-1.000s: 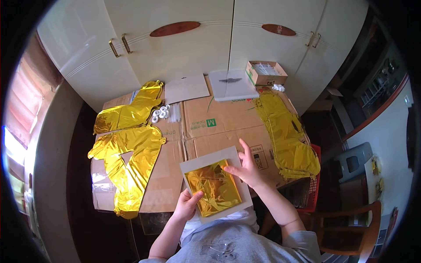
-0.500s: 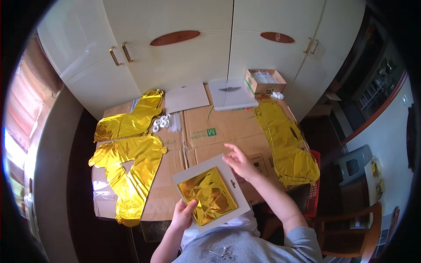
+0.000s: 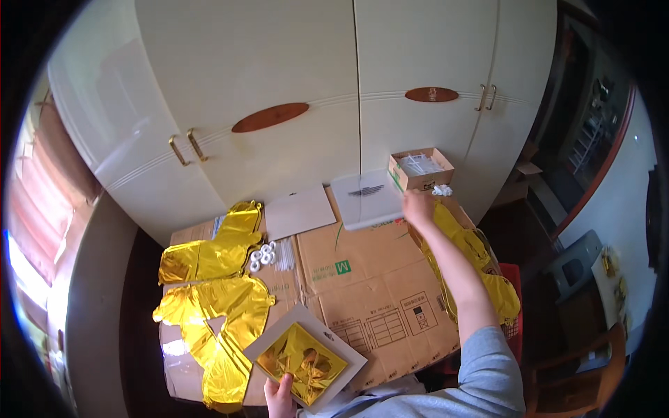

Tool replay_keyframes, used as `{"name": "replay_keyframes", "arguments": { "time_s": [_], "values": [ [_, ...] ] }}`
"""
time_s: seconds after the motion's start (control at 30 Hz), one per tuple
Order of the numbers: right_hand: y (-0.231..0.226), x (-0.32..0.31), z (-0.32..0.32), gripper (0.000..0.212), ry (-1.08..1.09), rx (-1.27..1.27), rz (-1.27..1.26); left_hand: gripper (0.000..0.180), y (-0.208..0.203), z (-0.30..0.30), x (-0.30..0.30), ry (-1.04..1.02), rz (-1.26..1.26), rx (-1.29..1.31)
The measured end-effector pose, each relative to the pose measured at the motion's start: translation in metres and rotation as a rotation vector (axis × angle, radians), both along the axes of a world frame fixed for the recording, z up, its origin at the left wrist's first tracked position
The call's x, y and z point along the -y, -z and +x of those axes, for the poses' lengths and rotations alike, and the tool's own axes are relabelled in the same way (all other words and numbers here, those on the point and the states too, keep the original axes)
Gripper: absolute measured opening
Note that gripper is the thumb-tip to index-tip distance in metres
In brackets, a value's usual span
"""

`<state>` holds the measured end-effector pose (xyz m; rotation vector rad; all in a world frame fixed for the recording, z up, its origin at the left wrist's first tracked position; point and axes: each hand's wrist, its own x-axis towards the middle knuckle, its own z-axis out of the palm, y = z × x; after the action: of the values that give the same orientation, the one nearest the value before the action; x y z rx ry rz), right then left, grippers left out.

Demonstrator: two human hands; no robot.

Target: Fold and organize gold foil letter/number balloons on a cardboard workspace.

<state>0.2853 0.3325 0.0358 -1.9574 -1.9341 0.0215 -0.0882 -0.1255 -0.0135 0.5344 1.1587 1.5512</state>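
Observation:
My left hand point(image 3: 280, 397) grips the lower edge of a pale grey card point(image 3: 259, 341), thumb on top. On that card lies a folded gold foil balloon point(image 3: 303, 366). My right hand point(image 3: 418, 207) is stretched far across the table, fingers curled at the right edge of a clear plastic bag point(image 3: 362, 205) with a dark printed mark. Its fingertips are hidden, so I cannot see what is between them. Below its forearm lie flat gold foil balloons point(image 3: 481, 254), partly covered by the arm. More flat gold foil balloons point(image 3: 216, 306) spread over the left side.
Flattened brown cardboard point(image 3: 376, 268) covers the table. White ribbon rolls point(image 3: 263, 256) sit beside clear straws point(image 3: 284, 255). A grey card sheet point(image 3: 300, 212) lies at the back. An open box of white straws point(image 3: 420, 166) stands against the cabinet point(image 3: 251, 63). A wooden chair point(image 3: 578, 376) is at right.
My right hand has moved from beside the card, away to the far right, to the plastic bag's edge. My left hand and the card have shifted lower left as the view tilted up.

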Motion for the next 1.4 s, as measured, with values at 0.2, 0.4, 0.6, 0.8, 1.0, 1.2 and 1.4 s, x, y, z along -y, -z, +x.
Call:
{"name": "replay_keyframes", "arguments": {
  "time_s": [0.2,0.4,0.6,0.8,1.0,1.2,1.4],
  "values": [
    [0.023,-0.03,0.112,0.026,0.315,0.16,0.187,0.032,-0.019,0.007,-0.025,-0.032,-0.007,0.031],
    [0.046,-0.064,0.164,0.016,0.305,0.183,0.075,0.03,-0.027,0.019,-0.044,-0.06,-0.015,0.054],
    [0.033,-0.054,0.168,0.02,0.166,0.136,0.153,0.024,-0.018,0.023,-0.043,-0.039,-0.077,0.099],
    [-0.011,-0.011,0.053,0.044,-0.395,0.052,0.223,0.023,-0.016,0.034,-0.043,-0.033,-0.112,0.118],
    [0.02,0.008,-0.019,0.073,-0.642,0.264,-0.048,0.021,-0.027,0.043,-0.026,-0.002,-0.075,0.161],
    [0.037,0.037,-0.018,0.028,-0.698,0.251,0.103,0.021,-0.025,0.037,-0.006,0.006,-0.101,0.179],
    [0.035,0.141,-0.045,0.013,-0.809,0.367,0.5,0.023,-0.033,0.042,0.003,0.037,-0.042,0.242]
  ]
}}
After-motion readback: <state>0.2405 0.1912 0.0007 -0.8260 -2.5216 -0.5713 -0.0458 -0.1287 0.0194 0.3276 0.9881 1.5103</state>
